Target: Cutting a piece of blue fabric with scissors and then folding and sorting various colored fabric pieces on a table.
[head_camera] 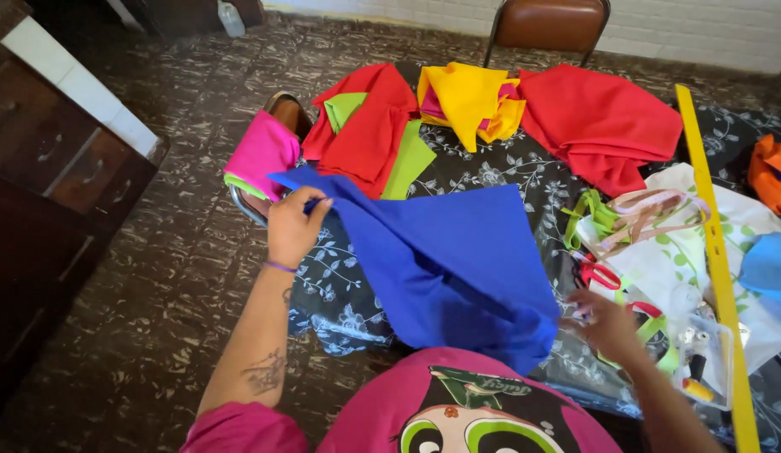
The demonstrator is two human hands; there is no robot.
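The person stands at the near edge of a table (508, 180) covered with a dark flowered cloth, and holds up a sheet of blue fabric (445, 256) over its near left part. The left hand (291, 228) pinches the upper left edge of the sheet between thumb and fingers, closed firmly on it and lifted clear of the table. The right hand (607, 323) is at the sheet's lower right corner, low and near the body; it is blurred, and I cannot tell whether its fingers grip the cloth or only touch it.

The fabric looks light and thin. It drapes in long soft folds from the pinched edge and sags in the middle, so it has no stiffness of its own and will slump wherever it is not held. It does not look slippery; a plain pinch holds it. The best places to take hold are corners and edges, well apart, so the sheet spreads flat.

Further away lie red cloth (365, 126), yellow cloth (466, 96) and a second red heap (604, 126). A long yellow ruler (713, 243) runs down the right side, with red-handled scissors (602, 275) just beside the right hand.
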